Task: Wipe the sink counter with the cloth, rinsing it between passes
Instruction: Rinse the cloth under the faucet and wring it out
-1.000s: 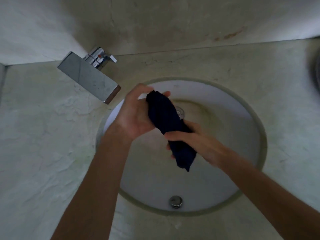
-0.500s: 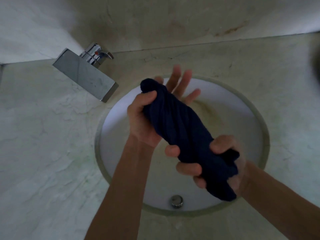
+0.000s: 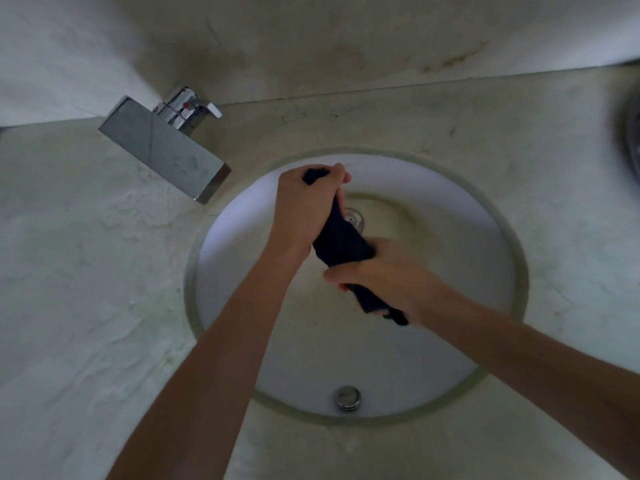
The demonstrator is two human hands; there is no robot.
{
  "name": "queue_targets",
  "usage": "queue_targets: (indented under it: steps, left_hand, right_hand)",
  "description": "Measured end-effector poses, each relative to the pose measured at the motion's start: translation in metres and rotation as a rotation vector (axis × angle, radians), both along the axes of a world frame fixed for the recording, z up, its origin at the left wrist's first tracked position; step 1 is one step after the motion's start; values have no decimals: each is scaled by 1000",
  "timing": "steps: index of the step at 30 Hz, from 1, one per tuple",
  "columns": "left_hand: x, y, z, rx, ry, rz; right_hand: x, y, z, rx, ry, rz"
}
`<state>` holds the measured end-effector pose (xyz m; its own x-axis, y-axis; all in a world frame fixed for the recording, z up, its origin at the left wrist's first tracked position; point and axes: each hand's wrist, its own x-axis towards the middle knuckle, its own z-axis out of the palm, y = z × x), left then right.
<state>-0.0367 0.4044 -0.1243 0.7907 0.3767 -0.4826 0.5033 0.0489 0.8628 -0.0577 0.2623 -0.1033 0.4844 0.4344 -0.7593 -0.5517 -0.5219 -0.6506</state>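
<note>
Both hands grip twisted dark cloth (image 3: 341, 242) over round sink (image 3: 485, 216): left hand (image 3: 304, 206), right hand (image 3: 381, 271).

Dark navy, plain twisted cloth (image 3: 341, 242). White round basin (image 3: 450, 244), yellowish-brown staining around the silver metal drain (image 3: 355, 218). Pale greenish-cream marbled stone counter (image 3: 86, 271), faintly veined. Shiny chrome rectangular faucet (image 3: 162, 147), small red mark on its handle. Beige wall (image 3: 311, 39), rusty streak at right.
</note>
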Motion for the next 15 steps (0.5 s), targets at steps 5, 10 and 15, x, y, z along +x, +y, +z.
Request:
queue_targets:
  steps: [5,10,15]
  left_hand:
    - [12,5,-47,404,163,-121]
    - [6,-7,-73,751,324,-425]
    - [8,-15,-88,948,408,-594]
  right_hand:
    - [-3,24,-61,-138,-206,80]
    - [-11,32,-97,-323,-292,247]
    - [-10,38,-104,-463,-425,405]
